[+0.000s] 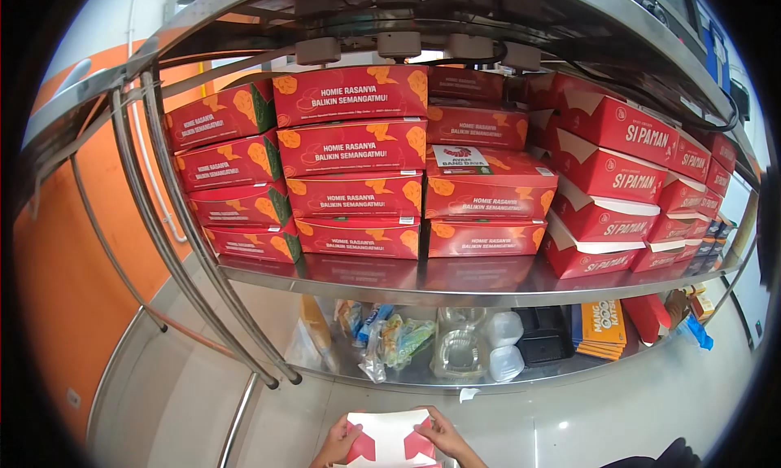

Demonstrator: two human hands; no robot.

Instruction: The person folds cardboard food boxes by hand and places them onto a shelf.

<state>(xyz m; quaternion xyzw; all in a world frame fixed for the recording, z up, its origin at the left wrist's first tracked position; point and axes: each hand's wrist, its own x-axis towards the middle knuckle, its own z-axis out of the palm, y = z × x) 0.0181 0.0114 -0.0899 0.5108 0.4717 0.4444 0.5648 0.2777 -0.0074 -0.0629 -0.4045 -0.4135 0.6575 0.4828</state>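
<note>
Near the bottom edge, a red and white cardboard box (389, 437) is held between both hands, its pale inner side facing up and its lower part cut off by the frame. My left hand (336, 442) grips its left side, with the thumb on the red flap. On the right side, my right hand (444, 435) holds the other red flap with thumb and fingers. Beyond the hands, stacks of red boxes (351, 91) with white lettering stand on the middle metal shelf (358, 282).
More red boxes (647, 138) are stacked at the shelf's right. Clear plastic containers (462, 352), black trays (543, 338), yellow-orange packs (600, 325) and plastic bags (407, 338) lie on the lower shelf. Metal posts (191, 224) stand at left. A dark shape shows at bottom right.
</note>
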